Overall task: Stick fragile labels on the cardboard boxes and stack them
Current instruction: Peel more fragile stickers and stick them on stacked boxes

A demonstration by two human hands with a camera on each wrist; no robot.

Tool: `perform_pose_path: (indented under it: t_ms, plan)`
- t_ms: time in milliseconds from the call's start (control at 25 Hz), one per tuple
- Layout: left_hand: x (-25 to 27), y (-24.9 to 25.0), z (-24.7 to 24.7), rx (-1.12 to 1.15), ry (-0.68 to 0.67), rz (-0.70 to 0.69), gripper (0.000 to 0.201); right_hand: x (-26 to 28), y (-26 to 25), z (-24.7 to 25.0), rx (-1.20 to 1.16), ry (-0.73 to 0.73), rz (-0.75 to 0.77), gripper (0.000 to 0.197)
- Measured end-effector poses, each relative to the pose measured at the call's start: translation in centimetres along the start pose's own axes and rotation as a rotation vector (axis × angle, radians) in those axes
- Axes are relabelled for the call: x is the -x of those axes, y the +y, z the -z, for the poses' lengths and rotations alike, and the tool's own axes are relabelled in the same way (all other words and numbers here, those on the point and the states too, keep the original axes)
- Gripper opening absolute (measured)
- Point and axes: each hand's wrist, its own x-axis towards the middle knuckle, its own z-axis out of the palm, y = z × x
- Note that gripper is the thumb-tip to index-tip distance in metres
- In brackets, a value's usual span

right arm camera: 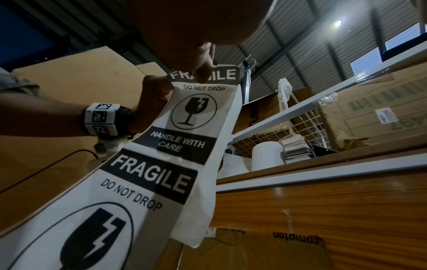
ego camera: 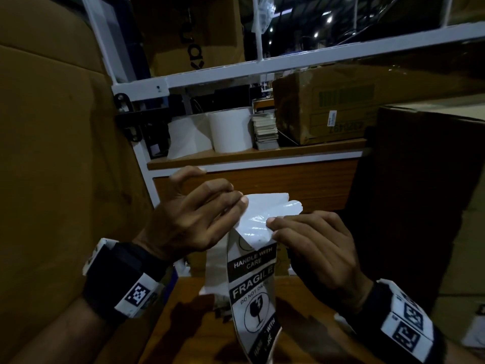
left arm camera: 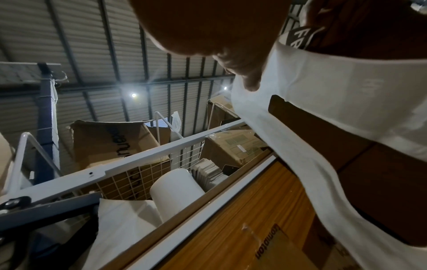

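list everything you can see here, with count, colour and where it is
strip of fragile labels: one, white with black print, hanging between both hands
white paper rolls: two, on the wooden shelf
stack of small cards: one, pale, right of the rolls
brown cardboard boxes: several, on the shelf and at both sides
white metal rack frame: one, above the shelf
left hand: pinches the strip's top
right hand: pinches the strip's top

Glossy paper label strip point(ego camera: 253, 279), matt brown cardboard box point(ego camera: 52, 179), smooth varnished wood shelf point(ego camera: 262, 179).
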Motion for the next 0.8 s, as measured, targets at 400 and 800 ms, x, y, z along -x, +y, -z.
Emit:
perform_pose_path:
  t_ms: [400,800]
  plan:
    - [0.8,-0.6,-0.8,0.064,-0.002,0.070,0.012,0.2,-0.8,0.2,-0.087,0.007,-0.067,0.021]
    - [1.2,0.2,-0.6,0.652,-0.342,0.368,0.049,-0.9,-0.8,0.6,-0.292,-0.032,-0.241,0.025]
